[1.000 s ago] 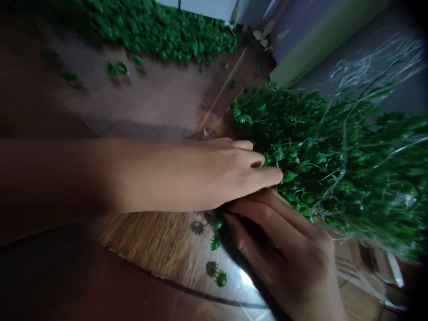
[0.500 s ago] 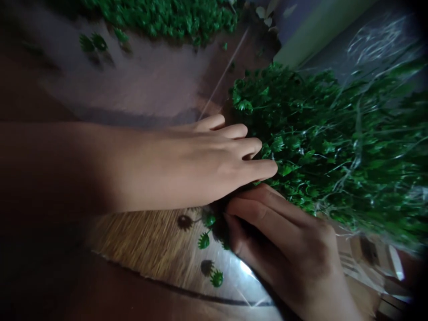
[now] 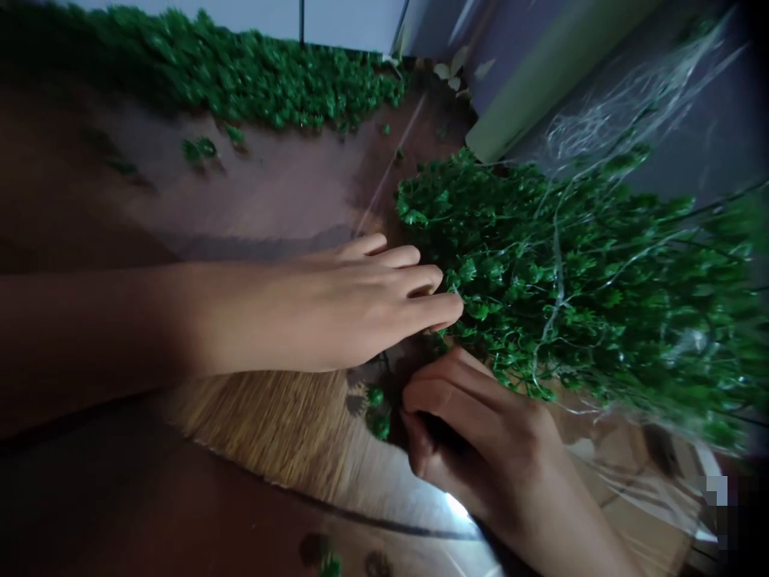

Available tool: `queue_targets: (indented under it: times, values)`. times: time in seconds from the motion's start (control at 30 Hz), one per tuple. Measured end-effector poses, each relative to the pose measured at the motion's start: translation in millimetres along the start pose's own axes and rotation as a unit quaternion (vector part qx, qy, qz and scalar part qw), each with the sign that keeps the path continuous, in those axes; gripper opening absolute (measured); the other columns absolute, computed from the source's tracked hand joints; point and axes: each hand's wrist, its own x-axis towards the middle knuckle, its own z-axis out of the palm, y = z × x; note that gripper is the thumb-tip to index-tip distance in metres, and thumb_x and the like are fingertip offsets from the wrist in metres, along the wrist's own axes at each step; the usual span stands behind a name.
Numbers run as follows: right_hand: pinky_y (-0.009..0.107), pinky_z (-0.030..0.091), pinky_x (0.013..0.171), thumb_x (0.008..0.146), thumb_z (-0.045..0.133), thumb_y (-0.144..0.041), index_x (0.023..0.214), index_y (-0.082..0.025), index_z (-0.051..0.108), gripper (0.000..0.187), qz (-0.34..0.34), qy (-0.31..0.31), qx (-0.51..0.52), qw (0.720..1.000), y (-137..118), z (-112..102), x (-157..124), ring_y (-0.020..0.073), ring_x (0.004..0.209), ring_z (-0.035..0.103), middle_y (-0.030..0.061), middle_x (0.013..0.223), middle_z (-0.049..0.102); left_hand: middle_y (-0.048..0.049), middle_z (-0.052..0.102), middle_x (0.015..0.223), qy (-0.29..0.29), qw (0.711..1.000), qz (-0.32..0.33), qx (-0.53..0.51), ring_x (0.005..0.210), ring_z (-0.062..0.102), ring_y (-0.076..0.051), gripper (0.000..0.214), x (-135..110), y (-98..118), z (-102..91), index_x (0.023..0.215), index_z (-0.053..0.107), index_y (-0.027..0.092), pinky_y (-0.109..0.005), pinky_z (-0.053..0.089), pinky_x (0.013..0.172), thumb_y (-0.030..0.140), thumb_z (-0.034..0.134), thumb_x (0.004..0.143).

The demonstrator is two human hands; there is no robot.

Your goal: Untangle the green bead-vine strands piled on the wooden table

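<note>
My left hand (image 3: pixel 336 308) reaches in from the left, back upward. Its fingers curl down at the near edge of a large bunch of artificial green foliage (image 3: pixel 517 256); its thumb and whatever lies beneath are hidden. Just below, my right hand (image 3: pixel 481 417) is closed in a pinch. Small green tips of a plastic sprig (image 3: pixel 377 413) stick out beside the pinching fingers, though the pinched part itself is hidden. Under both hands lies a round wood-grain surface (image 3: pixel 282 425) with a dark rim. A loose green tip (image 3: pixel 329 564) shows at the bottom edge.
A long row of green foliage (image 3: pixel 258 76) lies along the back on the reddish floor (image 3: pixel 264 188), several loose bits before it. Clear stringy strands (image 3: pixel 589 128) hang over the bunch at right, beside a pale post (image 3: pixel 517 104). A cardboard box (image 3: pixel 642 481) stands lower right.
The view has shifted, showing more of the back row and wall. Both hands keep their grips near the bunch, a little farther apart. The loose green tip appears lower.
</note>
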Motion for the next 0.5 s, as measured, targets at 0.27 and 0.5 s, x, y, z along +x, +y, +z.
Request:
queue_targets:
  times: [0.27, 0.5]
  values:
    - [0.023, 0.05, 0.074, 0.098, 0.064, -0.017, 0.099, -0.016, 0.067, 0.003, -0.005, -0.01, 0.009, 1.0, 5.2, -6.3, 5.9, 0.0125, 0.087, 0.061, 0.0037, 0.095, 0.064, -0.0015, 0.067, 0.106, -0.001, 0.994, -0.039, -0.1, 0.093, 0.059, -0.019, 0.021, 4.6, -9.8, -2.1, 0.118, 0.057, 0.027, -0.031, 0.038, 0.085, 0.032, 0.04, 0.107]
    - [0.019, 0.053, 0.075, 0.097, 0.062, -0.01, 0.108, -0.016, 0.071, 0.015, -0.014, -0.005, 0.038, 0.999, 2.5, -13.3, 3.6, 0.0101, 0.087, 0.066, 0.0033, 0.099, 0.069, 0.0004, 0.068, 0.094, -0.02, 0.98, -0.061, -0.186, 0.08, 0.062, -0.014, 0.029, 13.2, -13.4, -17.5, 0.103, 0.064, 0.025, -0.026, 0.04, 0.069, 0.036, 0.038, 0.108]
